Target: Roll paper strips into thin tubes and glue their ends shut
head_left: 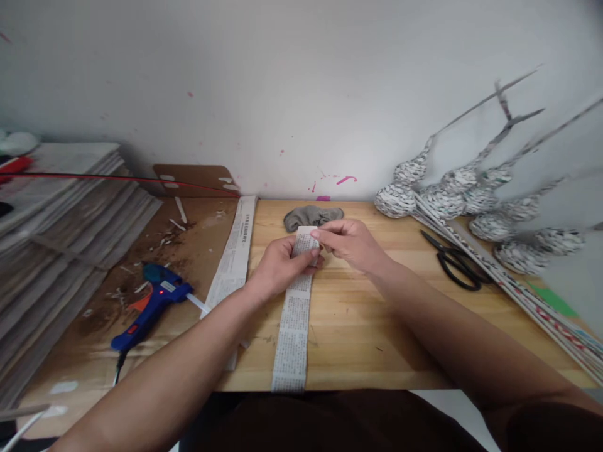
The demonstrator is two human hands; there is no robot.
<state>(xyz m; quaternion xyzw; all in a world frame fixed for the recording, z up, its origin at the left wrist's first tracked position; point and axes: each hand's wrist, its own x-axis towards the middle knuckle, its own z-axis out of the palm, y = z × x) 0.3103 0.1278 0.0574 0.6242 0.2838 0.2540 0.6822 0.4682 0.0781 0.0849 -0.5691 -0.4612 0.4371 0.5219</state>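
Note:
A long strip of newspaper (293, 333) runs from the near table edge up to both hands. My left hand (281, 263) is closed on it near its far end, the thumb lying across the printed face. At the top corner, my right hand (351, 242) pinches the same strip between thumb and fingers. Just beyond the hands lies a crumpled grey cloth (306, 215). Left of the strip, more cut newspaper strips (235, 251) rest on the table.
A blue glue gun (153, 307) lies on brown cardboard (188, 213) at left, beside a tall newspaper stack (70, 232). To the right are black scissors (455, 260), thin rolled paper sticks (499, 282) and several woven paper gourds (398, 199) against the wall.

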